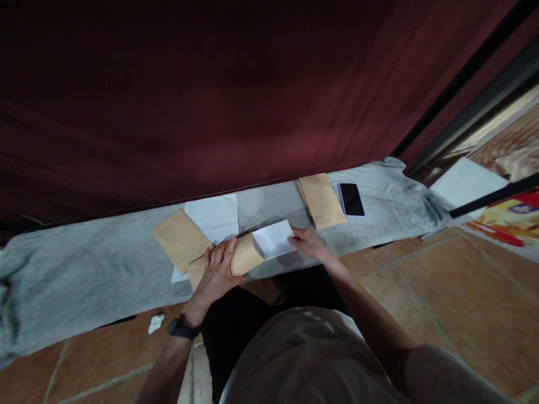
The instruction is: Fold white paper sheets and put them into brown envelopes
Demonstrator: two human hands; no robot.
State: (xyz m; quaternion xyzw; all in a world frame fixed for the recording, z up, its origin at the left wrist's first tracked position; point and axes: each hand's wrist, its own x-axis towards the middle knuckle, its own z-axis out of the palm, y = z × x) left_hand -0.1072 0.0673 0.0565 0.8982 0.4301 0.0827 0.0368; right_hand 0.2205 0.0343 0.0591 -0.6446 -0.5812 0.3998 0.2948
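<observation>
A brown envelope lies on the grey cloth surface, and a folded white paper is partly inside its right-hand end. My left hand rests on the envelope's left part with its fingers spread. At the paper's right edge, my right hand pinches it between thumb and fingers. Another brown envelope lies to the left, beside my left hand, overlapping white sheets.
A stack of brown envelopes lies right of centre, with a phone beside it. Behind the grey cloth hangs a dark red curtain. A crumpled white scrap is on the tiled floor. Dark bars stand at the right.
</observation>
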